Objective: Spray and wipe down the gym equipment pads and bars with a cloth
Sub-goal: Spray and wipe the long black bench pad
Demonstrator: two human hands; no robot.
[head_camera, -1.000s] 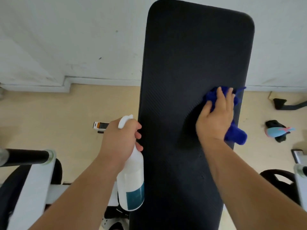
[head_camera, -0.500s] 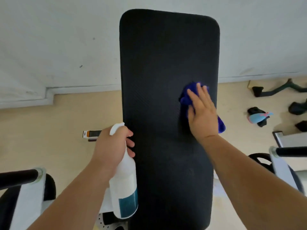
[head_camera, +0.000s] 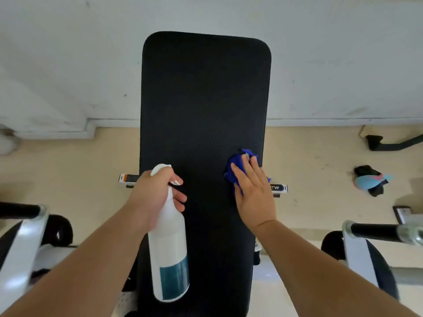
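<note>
Long black padded bench pad runs 12-to-6 from wearer, dead centre. Right hand flat, palm pressing crumpled blue cloth onto pad's 3 o'clock edge. Left hand clamped on white plastic spray bottle at 9 o'clock edge. Right hand nearer unwiped stretch toward 12; wetness there probably unreadable. Hands well apart.

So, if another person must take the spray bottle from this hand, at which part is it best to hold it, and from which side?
Probably the wide lower body of the spray bottle, approached from its right, over the bench pad. The left hand already wraps the narrow neck below the trigger, and its forearm covers the bottle's left side; the body hangs free and looks smooth and round.
</note>
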